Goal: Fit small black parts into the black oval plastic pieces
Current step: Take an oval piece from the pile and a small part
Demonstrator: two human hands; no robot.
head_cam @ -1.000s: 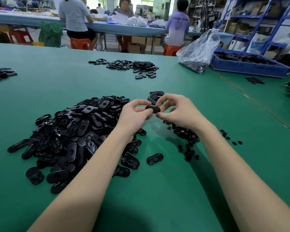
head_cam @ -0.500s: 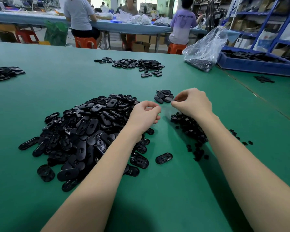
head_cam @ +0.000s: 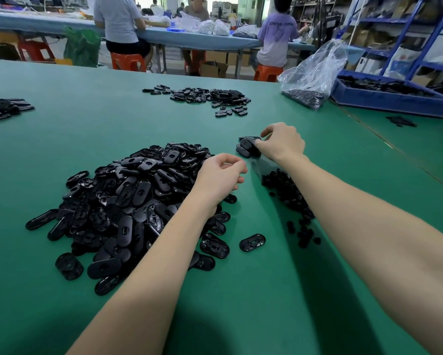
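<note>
Black oval plastic pieces (head_cam: 128, 201): most lie heaped and unfitted on the green bench (head_cam: 112, 124).
Right hand (head_cam: 281, 143) sets one on the small finished stack (head_cam: 246, 147); left hand (head_cam: 219, 176) loosely curled, empty; small black parts (head_cam: 287, 190) between forearms.

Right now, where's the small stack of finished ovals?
Head view: the small stack lies on the green table, right of centre, under the right hand's fingertips, beyond the loose small parts.
</note>
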